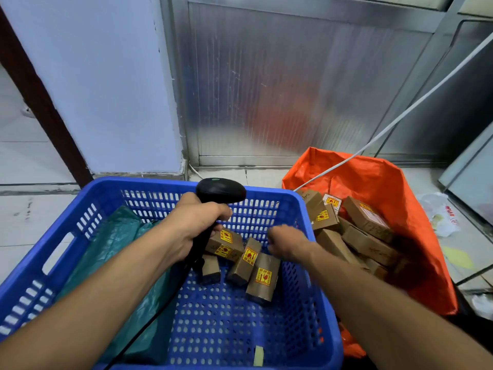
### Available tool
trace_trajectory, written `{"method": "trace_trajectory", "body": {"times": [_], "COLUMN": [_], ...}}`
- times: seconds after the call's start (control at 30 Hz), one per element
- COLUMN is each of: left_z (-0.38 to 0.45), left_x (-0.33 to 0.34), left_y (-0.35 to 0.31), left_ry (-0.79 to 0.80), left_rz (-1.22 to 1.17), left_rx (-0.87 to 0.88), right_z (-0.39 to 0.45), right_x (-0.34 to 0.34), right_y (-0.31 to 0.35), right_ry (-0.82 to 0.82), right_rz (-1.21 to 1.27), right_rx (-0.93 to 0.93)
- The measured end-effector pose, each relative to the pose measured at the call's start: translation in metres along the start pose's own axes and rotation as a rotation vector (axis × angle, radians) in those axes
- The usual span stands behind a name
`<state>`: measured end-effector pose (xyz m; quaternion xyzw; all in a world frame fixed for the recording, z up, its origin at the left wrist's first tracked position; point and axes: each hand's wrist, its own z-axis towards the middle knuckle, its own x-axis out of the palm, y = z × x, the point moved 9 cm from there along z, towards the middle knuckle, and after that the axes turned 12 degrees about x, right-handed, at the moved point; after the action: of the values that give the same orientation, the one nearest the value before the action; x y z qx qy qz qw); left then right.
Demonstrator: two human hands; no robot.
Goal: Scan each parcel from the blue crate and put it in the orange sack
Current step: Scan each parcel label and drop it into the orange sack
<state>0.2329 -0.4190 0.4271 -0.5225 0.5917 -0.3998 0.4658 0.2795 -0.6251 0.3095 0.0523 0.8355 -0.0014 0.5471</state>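
Head view: the left hand (192, 228) grips the scanner (217, 193) over the blue crate (80, 209), ready to read labels. The right hand (286, 243), fingers loosely curled and empty, reaches for a parcel (245, 260), the orange sack (386, 182) alongside.

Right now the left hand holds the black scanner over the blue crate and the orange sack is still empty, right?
Not quite. The left hand does hold the black scanner over the blue crate, but the head view shows the orange sack already holds several brown parcels.

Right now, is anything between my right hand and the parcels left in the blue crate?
Nothing visible is. The right hand hangs empty just right of the parcels in the blue crate, with only open air between. The left hand grips the scanner off to the left of them.
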Motion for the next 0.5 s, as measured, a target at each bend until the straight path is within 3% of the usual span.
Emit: {"method": "trace_trajectory", "body": {"times": [0.3,0.5], "left_z": [0.003,0.007], "left_x": [-0.008,-0.011], "left_y": [0.000,0.007], "left_ry": [-0.039,-0.066], "left_rz": [-0.006,-0.016], "left_rx": [-0.008,-0.017], "right_z": [0.000,0.012], "right_x": [0.170,0.202], "right_y": [-0.018,-0.010], "right_ry": [0.339,0.327], "right_rz": [0.139,0.361], "right_rx": [0.336,0.542]}}
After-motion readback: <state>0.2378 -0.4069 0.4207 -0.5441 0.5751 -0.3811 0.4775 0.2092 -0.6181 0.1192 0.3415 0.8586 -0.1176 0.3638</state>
